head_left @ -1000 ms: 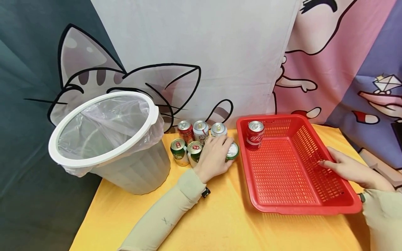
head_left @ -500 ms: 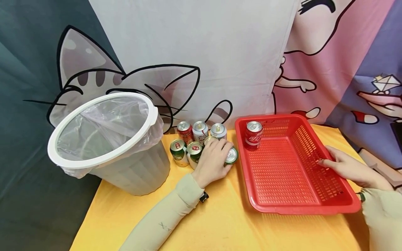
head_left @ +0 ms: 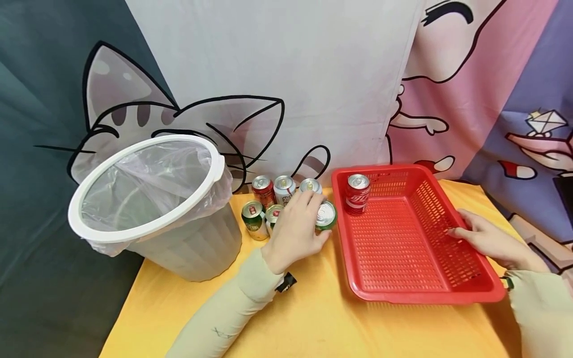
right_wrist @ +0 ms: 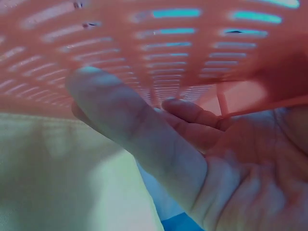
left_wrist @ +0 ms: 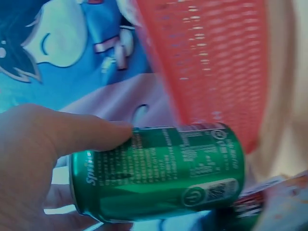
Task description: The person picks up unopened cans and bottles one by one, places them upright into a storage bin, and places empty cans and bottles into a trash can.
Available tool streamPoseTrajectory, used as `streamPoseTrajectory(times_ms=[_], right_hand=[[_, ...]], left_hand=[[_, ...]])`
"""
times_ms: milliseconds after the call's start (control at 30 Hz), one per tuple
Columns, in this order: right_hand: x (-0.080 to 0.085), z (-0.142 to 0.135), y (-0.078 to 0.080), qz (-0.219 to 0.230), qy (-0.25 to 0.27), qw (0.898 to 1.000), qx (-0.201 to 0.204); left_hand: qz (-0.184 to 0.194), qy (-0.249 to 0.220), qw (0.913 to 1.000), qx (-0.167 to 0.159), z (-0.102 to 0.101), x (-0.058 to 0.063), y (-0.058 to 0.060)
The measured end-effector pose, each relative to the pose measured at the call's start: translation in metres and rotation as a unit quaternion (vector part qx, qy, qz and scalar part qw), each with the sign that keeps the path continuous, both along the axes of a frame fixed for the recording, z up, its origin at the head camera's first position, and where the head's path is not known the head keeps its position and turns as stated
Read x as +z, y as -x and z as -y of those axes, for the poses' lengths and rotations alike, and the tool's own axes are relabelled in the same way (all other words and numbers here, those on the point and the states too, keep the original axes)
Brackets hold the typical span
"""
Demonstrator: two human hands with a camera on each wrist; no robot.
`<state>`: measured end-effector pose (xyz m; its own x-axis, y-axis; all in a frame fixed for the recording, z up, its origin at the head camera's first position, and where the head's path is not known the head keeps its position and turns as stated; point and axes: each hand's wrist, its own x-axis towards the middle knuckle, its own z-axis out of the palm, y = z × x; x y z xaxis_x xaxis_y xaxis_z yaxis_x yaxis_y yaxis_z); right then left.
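My left hand point(head_left: 293, 231) grips a green Sprite can point(head_left: 326, 216) among the group of cans. In the left wrist view the thumb lies along the side of this green can point(left_wrist: 163, 175), with other fingers partly hidden behind it. On the right, my right hand point(head_left: 492, 241) holds the side of a red plastic basket point(head_left: 349, 263), its thumb over the rim. The right wrist view has that hand point(right_wrist: 192, 159) close against the slotted basket wall point(right_wrist: 125, 43). One red cola can point(head_left: 357, 195) stands upright in the basket's back left corner.
Several upright cans stand left of the basket, including a red can point(head_left: 263, 190), a white can point(head_left: 284, 188) and a green-and-gold can point(head_left: 253, 221). A lined white bin point(head_left: 192, 248) is farther left on the yellow cloth point(head_left: 309, 318). A printed curtain point(head_left: 291, 59) hangs behind.
My left hand has shifted slightly left and nearer, and the green can moved slightly left with it. The basket and right hand have shifted slightly left in view.
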<state>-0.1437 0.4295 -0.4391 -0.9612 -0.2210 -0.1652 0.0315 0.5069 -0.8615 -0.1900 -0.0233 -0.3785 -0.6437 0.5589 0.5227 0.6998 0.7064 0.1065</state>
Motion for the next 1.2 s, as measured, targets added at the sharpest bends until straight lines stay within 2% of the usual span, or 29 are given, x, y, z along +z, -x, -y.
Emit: streamPoseTrajectory(times_ms=[200, 400, 600, 867, 1000, 1200], right_hand=[[0.000, 0.007, -0.001, -0.007, 0.002, 1.000, -0.003], [0.002, 0.014, 0.000, -0.021, -0.001, 1.000, 0.001], [0.001, 0.018, 0.000, -0.030, -0.005, 1.000, 0.008], [0.001, 0.016, 0.001, -0.012, 0.001, 1.000, 0.011], [0.003, 0.017, 0.001, -0.001, 0.007, 1.000, 0.021], [0.004, 0.017, -0.001, -0.001, 0.003, 1.000, 0.030]], left_hand=[[-0.006, -0.012, 0.9998, -0.012, 0.002, 0.030, -0.004], [-0.010, -0.042, 0.9986, -0.031, -0.004, 0.047, 0.007], [0.001, -0.042, 0.9977, -0.054, -0.025, 0.054, 0.024], [0.060, -0.018, 0.9947, -0.081, -0.058, 0.064, 0.047], [0.080, 0.002, 0.9930, -0.087, -0.072, 0.065, 0.058], [0.103, 0.036, 0.9904, -0.085, -0.093, 0.059, 0.074]])
